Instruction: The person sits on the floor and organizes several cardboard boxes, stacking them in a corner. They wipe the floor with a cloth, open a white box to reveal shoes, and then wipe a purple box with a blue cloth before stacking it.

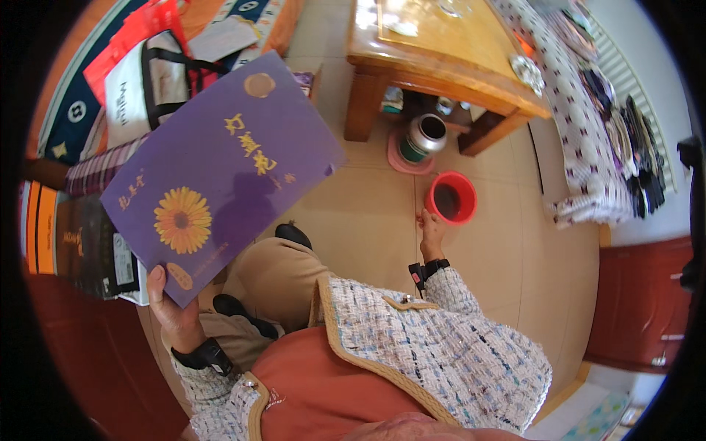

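My left hand (176,312) grips a large, flat purple gift box (243,198) by its lower corner, thumb on the front. The box is tilted and carries a yellow-orange flower and gold lettering. Lower right of the table, my right hand (432,234) is closed on the near edge of a round red plastic tub (469,202). Its inside looks dark; whether that is liquid I cannot tell. Just beyond the tub, a silvery canister with a green label (421,143) stands on a pink base (403,160).
A glossy wooden table (434,44) stands ahead. To the left are a white bag with black handles (129,92), red bags (140,37) and stacked boxes (81,242). A patterned cloth (581,176) covers furniture at right, near a red-brown cabinet (640,301). Tiled floor (346,213) lies between.
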### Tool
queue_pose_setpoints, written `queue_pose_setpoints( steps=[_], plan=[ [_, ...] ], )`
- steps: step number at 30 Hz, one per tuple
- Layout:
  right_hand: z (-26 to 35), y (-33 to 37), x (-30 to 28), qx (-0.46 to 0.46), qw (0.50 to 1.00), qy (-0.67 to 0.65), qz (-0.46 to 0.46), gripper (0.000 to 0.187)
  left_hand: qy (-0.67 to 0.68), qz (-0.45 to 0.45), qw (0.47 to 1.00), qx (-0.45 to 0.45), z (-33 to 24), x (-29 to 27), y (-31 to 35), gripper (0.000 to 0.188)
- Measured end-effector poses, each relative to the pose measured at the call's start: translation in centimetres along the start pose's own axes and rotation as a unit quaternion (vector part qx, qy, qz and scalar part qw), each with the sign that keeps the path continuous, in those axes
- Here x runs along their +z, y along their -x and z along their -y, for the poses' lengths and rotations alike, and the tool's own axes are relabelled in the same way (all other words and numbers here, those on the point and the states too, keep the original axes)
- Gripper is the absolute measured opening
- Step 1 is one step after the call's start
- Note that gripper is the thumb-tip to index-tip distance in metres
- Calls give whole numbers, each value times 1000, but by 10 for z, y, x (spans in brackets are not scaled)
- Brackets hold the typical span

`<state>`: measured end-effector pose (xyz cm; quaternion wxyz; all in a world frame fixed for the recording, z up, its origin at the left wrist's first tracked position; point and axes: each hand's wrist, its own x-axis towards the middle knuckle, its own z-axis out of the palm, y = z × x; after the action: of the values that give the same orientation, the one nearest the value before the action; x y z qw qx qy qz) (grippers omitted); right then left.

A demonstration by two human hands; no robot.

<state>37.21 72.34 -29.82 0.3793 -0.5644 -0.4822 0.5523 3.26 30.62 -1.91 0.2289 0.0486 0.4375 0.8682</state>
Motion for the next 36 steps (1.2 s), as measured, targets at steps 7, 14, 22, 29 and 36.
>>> queue_pose_setpoints(
  steps=[7,14,22,29,36],
  plan=[
    [165,-17,103,-209,948,-47,236,24,-18,-50,998,43,-13,12,22,58],
    [253,-26,166,-271,931,-90,225,21,65,-110,987,96,-56,-31,64,60],
    [89,11,146,-41,889,260,374,41,-220,-223,859,406,-80,-46,83,80],
    [-31,108,77,145,849,241,447,33,-188,-194,901,338,-91,-50,71,68],
    [-20,72,42,96,840,304,439,32,-357,-276,746,490,-84,-56,109,57]
  ],
)
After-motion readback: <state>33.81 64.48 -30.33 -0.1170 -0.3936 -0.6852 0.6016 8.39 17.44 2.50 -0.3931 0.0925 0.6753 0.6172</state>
